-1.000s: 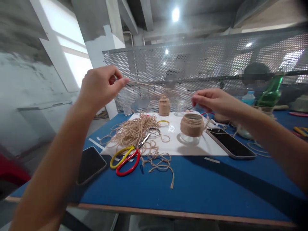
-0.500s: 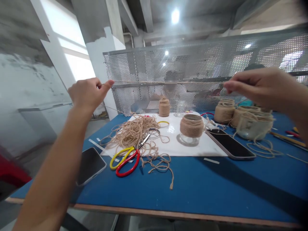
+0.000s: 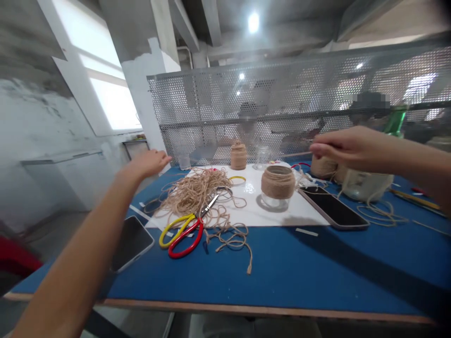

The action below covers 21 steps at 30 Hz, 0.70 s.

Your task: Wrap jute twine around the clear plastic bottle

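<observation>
My left hand (image 3: 150, 164), closed and blurred, hangs over the far left part of the table beyond a phone. Opposite it, my right hand (image 3: 341, 146) is closed in a pinch above the right side. A faint strand of twine (image 3: 294, 155) runs leftward from the right fingertips toward my left hand; its middle is too blurred to follow. Between and below my hands lies a loose heap of twine (image 3: 197, 190). Scissors (image 3: 192, 227) with one yellow and one red handle rest against the heap. A glass jar wrapped in twine (image 3: 278, 183) stands on white paper (image 3: 253, 218).
One phone (image 3: 136, 244) lies at the left, another phone (image 3: 334, 209) at the right. More twine-wrapped jars (image 3: 326, 166) and a partly wrapped glass jar (image 3: 366, 185) stand right, near a green bottle (image 3: 396, 119). A perforated metal screen (image 3: 211, 101) closes the back.
Both hands have come down from their raised position, the right one also slightly leftward. The twine between them, earlier stretched straight and plain to see, is now lower and faint.
</observation>
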Tool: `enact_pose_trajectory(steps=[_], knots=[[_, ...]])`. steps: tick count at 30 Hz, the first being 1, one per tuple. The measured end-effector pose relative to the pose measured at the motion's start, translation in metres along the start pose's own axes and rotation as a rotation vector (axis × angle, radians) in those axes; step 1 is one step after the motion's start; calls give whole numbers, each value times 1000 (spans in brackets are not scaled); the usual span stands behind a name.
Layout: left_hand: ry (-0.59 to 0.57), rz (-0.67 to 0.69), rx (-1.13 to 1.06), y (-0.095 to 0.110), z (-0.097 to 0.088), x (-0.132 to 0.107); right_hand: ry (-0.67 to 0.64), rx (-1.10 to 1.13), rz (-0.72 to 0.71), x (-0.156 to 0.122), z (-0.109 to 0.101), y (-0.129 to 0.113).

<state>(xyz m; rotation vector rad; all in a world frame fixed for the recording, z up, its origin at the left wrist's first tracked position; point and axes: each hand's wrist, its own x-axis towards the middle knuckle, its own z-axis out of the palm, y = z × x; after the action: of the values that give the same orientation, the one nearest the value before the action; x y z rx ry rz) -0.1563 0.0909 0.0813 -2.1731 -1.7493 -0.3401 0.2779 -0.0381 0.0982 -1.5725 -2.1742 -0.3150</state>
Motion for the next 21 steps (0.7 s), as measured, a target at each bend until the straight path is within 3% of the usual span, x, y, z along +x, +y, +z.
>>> enact_pose_trajectory(steps=[3,6,8,11,13,15,21], knots=[[25,155,-60,48,9,0,-78,-57,-127,6,13,-39],[6,376,-230,115,8,-9,-86,-37,-203,16,26,-72],[-115,605,-786,157,3,-22,-77,-8,-288,22,36,-84],[-363,623,-1213,195,-3,-43,-72,90,-350,26,48,-87],[-364,489,-1296,199,-4,-51,-89,127,-360,25,52,-82],[-318,409,-1247,189,-2,-52,-130,111,-346,22,54,-74],[-144,518,-828,149,7,-42,-225,84,-326,10,56,-60]])
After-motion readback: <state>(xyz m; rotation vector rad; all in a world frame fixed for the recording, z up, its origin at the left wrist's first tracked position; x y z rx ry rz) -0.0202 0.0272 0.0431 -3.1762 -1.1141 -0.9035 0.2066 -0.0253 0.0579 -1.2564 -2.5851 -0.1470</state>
